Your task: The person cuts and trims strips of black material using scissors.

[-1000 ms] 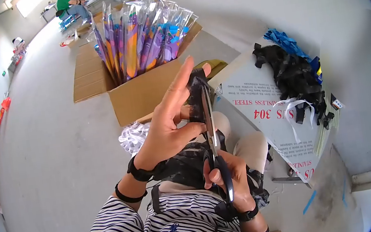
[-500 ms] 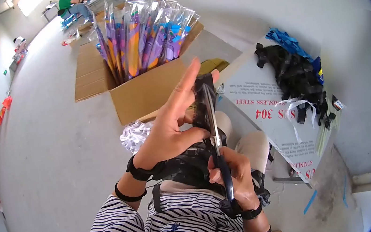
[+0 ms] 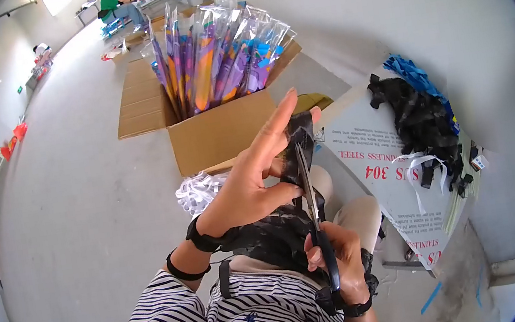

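My left hand is raised in front of my lap, its index finger stretched out and its thumb bent inward. A shiny black strip lies across its fingers, held there. In my right hand I grip a pair of scissors by the dark handles, with the blades pointing up along the strip close to my left thumb. Whether the blades are parted is hard to tell. More crumpled black strips lie over my lap beneath both hands.
Ahead stands a cardboard box full of purple-orange items in clear wrappers. White ribbon is bunched beside it. To the right, a printed sheet-covered panel bears black strips and blue strips. A person sits far off.
The whole view has shifted, so things appear lower and further right. The scissor tips sit slightly lower against the black strip. Both hands keep their hold.
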Demonstrator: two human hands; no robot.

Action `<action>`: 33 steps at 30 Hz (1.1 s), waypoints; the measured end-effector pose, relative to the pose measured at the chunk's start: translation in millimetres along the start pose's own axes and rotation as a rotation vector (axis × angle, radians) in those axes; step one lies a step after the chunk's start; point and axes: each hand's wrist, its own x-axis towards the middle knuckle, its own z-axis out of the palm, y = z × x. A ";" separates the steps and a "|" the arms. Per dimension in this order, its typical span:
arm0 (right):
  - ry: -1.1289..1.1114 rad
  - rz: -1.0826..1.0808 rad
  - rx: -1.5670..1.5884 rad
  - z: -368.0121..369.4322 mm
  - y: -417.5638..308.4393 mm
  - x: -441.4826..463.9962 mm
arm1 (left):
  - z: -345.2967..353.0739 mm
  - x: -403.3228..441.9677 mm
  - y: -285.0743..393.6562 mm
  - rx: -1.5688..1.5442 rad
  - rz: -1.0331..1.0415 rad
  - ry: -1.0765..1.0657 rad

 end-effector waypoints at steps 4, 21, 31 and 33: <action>0.008 -0.028 0.004 0.5 3.0 1.6 | 3.3 0.6 -0.3 0.010 0.012 0.008; -0.018 -0.097 0.063 3.7 -1.8 5.8 | 7.2 1.2 1.4 -0.217 -0.047 0.040; -0.056 -0.008 0.089 -2.2 -1.9 -0.6 | 5.1 0.5 -6.0 0.025 0.025 0.127; -0.043 -0.019 0.093 -1.4 -3.7 1.5 | 6.5 -0.2 -5.0 0.000 0.014 0.127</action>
